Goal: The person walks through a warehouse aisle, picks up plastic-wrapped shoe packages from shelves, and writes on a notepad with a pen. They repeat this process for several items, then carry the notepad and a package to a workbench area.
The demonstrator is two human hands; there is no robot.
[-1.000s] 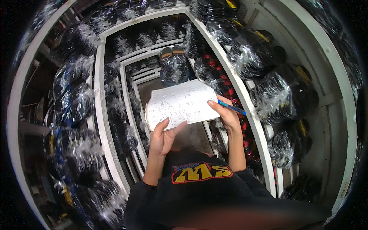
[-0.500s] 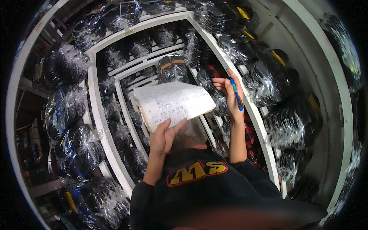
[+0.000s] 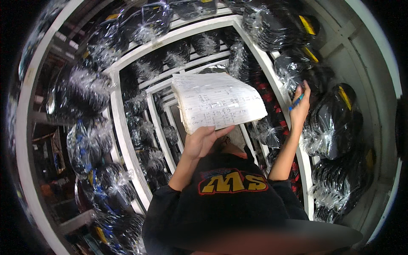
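My left hand (image 3: 203, 142) grips the lower edge of a thick, worn notebook (image 3: 219, 100), its thumb against the front edge. The notebook is open to a white page with handwriting. Off to the right, my right hand (image 3: 300, 111) is raised beside the rack, with a blue pen (image 3: 296, 103) in its fingers. Its fingertips are closest to a plastic-wrapped bundle of black, sole-shaped pieces (image 3: 293, 63); whether they touch it I cannot tell.
White metal rack frames (image 3: 117, 140) surround me on both sides and ahead. Clear-wrapped bundles of dark pieces (image 3: 87, 87) fill the left shelves, and more bundles (image 3: 331, 127) hang out on the right. Some red-and-black items (image 3: 261, 89) sit behind the right frame.
My right hand with the pen has moved right, toward the bundles on the right rack. The notebook and my left hand have shifted right and up in the picture. The view has turned somewhat.
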